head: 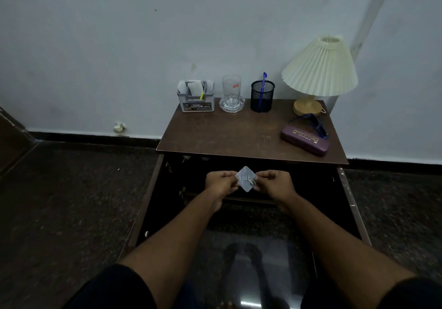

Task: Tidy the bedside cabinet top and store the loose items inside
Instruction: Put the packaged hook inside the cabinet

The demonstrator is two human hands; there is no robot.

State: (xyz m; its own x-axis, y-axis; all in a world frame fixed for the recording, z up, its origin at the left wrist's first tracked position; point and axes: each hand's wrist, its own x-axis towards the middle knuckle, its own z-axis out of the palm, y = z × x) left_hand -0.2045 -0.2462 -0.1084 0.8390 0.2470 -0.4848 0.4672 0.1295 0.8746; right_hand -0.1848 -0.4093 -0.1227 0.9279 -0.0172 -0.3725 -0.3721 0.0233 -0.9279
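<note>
A small clear plastic packet (245, 179) with small metal pieces inside is pinched between my left hand (221, 182) and my right hand (275, 183), each gripping one corner. Both hands hover in front of the brown cabinet top (239, 136), over the dark open cabinet interior (306, 189). The two cabinet doors, left (141, 215) and right (354, 208), stand swung open. On the top lie a purple glasses case (304, 142) with blue sunglasses (315, 123) resting on it.
Along the back of the top stand a grey organiser box (196, 99) with papers, a drinking glass (231, 88) in a glass ashtray (232, 105), a black mesh pen cup (262, 96) with a blue pen, and a pleated lamp (319, 72). The white wall is directly behind.
</note>
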